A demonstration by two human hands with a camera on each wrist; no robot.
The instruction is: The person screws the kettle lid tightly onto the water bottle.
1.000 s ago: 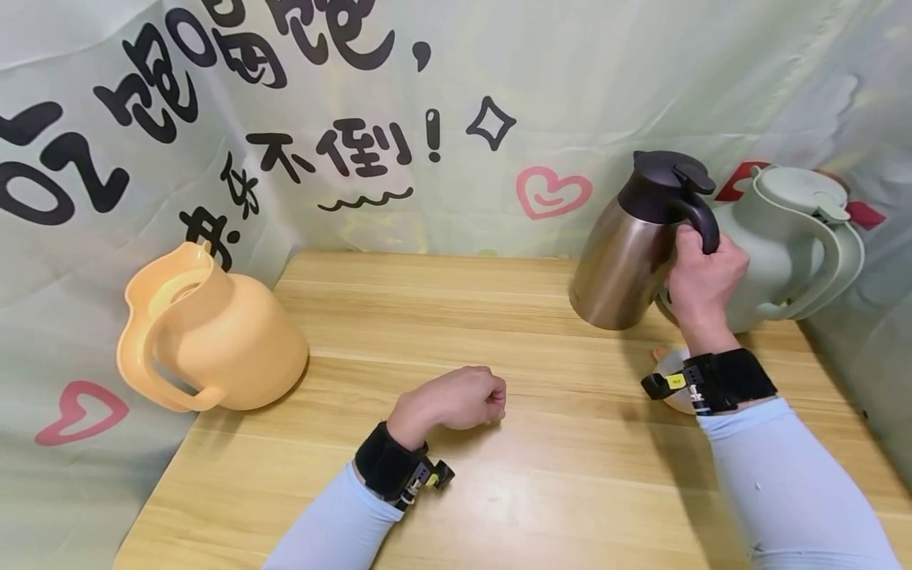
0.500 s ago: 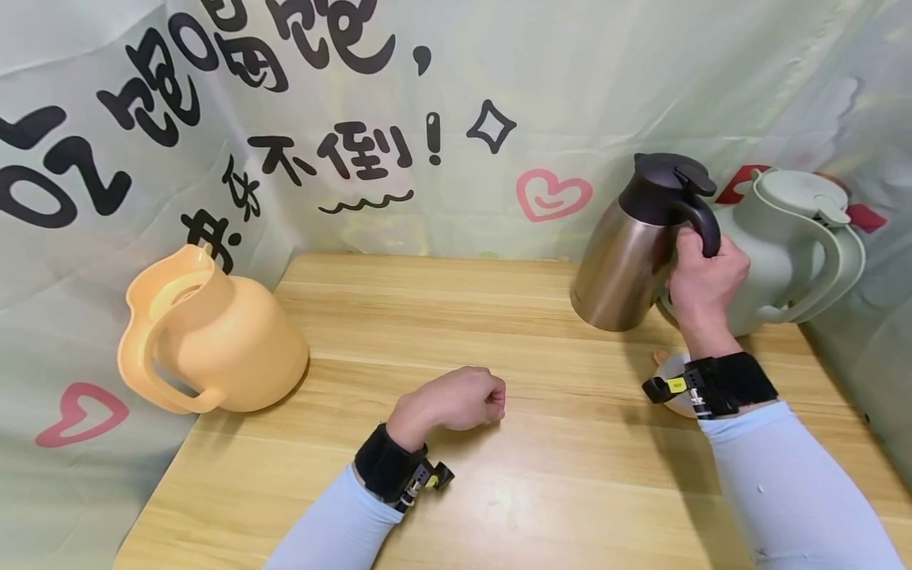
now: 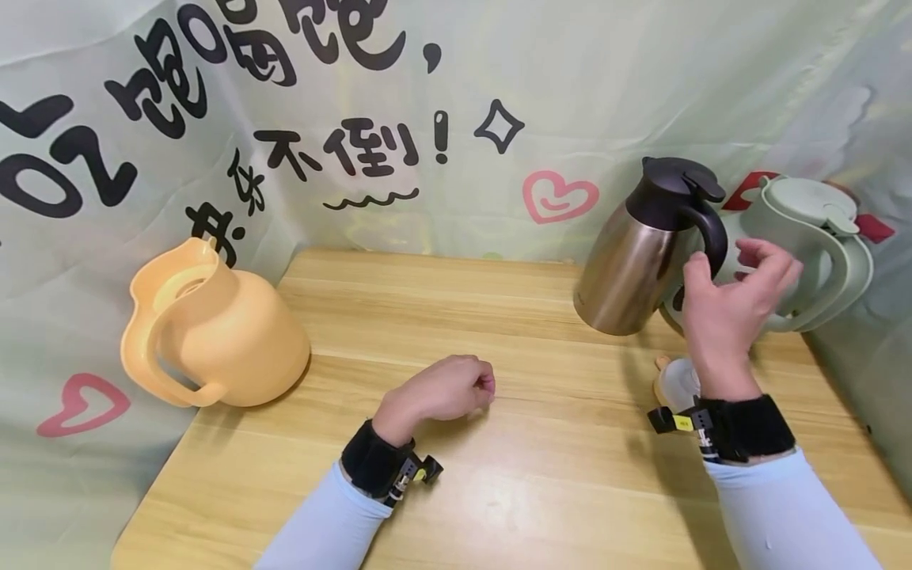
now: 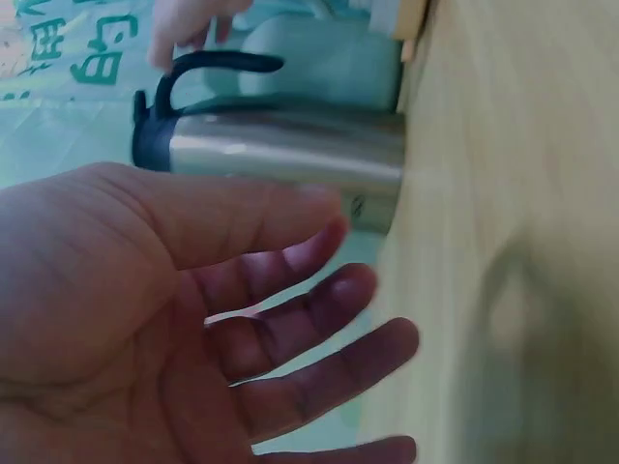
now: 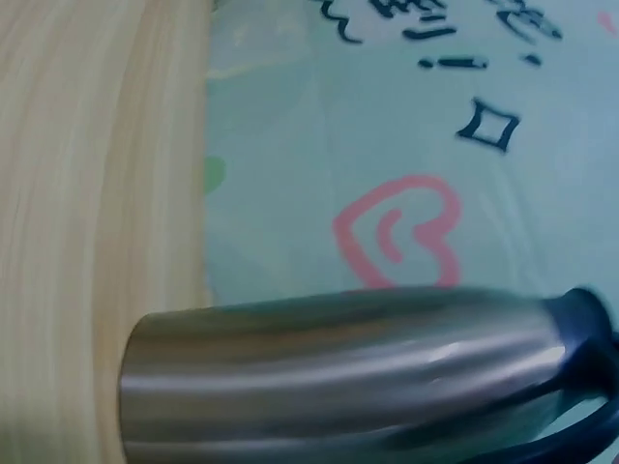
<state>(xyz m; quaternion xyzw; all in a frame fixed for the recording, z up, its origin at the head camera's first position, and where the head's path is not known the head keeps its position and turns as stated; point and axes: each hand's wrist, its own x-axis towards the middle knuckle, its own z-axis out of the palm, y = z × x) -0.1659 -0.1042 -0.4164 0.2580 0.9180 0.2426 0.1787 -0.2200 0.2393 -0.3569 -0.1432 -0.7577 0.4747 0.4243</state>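
Note:
A steel thermal jug [image 3: 627,261] with a dark lid and handle stands upright at the back right of the table. My right hand [image 3: 734,309] is beside the jug's handle [image 3: 712,233], thumb and fingers spread apart with nothing between them. In the right wrist view the jug's steel body [image 5: 329,377] fills the lower part, and no hand shows there. My left hand [image 3: 442,388] is over the middle of the table, holding nothing. Its fingers [image 4: 319,377] are loosely bent in the left wrist view.
Behind my right hand is a pale green jug [image 3: 812,237]. A small cup with an orange handle [image 3: 673,384] is partly hidden by my right wrist. An orange jug [image 3: 228,340] stands at the left of the wooden table [image 3: 399,309]. Printed fabric [image 3: 399,229] hangs around the back.
My right hand has let go of the steel jug's handle and moved back toward me, its fingers opening. The jug stays standing in place. My left hand has barely moved.

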